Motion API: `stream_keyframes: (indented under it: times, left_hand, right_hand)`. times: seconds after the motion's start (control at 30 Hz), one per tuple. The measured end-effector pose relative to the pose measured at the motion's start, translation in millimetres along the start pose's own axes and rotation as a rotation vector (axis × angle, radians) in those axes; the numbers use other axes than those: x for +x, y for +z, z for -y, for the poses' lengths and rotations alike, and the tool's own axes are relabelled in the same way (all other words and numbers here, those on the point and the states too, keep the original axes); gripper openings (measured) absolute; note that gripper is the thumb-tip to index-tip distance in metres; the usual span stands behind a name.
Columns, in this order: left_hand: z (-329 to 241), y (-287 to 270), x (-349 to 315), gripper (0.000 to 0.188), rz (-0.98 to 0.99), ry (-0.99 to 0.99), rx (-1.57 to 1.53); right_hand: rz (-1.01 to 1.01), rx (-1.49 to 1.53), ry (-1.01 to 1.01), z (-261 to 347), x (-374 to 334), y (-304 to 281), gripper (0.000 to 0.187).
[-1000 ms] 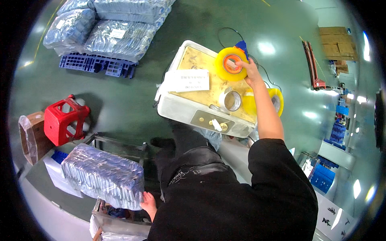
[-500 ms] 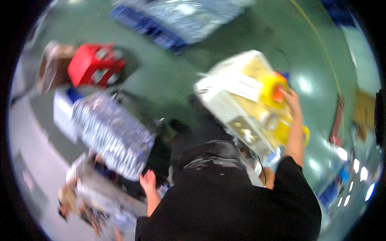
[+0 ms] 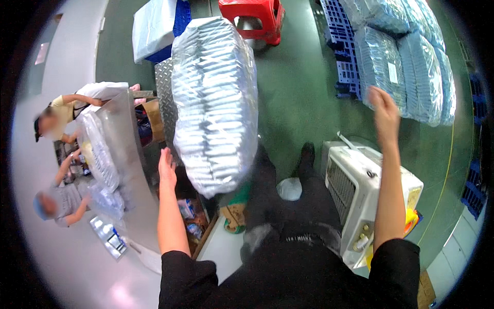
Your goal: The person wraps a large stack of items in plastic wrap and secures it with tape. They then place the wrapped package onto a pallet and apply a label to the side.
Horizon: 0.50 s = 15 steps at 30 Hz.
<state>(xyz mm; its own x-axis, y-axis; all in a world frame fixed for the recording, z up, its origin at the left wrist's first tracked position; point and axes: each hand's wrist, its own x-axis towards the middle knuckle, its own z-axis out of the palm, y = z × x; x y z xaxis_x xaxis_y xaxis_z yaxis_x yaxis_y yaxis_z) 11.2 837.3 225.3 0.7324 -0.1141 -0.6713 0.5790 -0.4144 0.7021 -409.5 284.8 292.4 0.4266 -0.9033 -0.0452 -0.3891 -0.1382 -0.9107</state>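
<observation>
A large clear plastic-wrapped bundle of stacked pale folded items (image 3: 213, 103) lies in front of me, over a diamond-plate metal surface (image 3: 163, 85). My left hand (image 3: 167, 167) is held beside the bundle's near left side, with straight fingers and nothing in it. Whether it touches the plastic, I cannot tell. My right hand (image 3: 385, 113) is raised off to the right, apart from the bundle. Its fingers are curled in, slightly blurred, and no object shows in them. Beneath my right forearm stands a white boxy machine (image 3: 355, 170) with a grille, partly covered by the arm.
Wrapped bundles (image 3: 381, 64) rest on a blue pallet (image 3: 342, 49) at the far right. A red plastic stool (image 3: 252, 18) stands beyond my bundle, next to a white-topped blue box (image 3: 154, 28). Two people work at a metal table (image 3: 126, 139) on the left.
My view has swung left, bringing the bundle to the middle. My right hand has come away from the yellow tape roll on the machine. My left hand has moved up along the bundle.
</observation>
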Motion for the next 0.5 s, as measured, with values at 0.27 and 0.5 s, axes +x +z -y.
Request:
stream_keyframes:
  times: [0.27, 0.5]
  left_hand:
    - [-70.4, 112.9, 104.4, 0.09, 0.548, -0.261, -0.33]
    - [-2.1, 61.8, 132.2, 0.085, 0.65, 0.153, -0.132]
  right_hand:
    - [0.4, 0.492, 0.476, -26.8, 79.3, 385.8, 0.064]
    - [0.359, 0.618, 1.07, -96.9, -75.4, 369.2, 0.06]
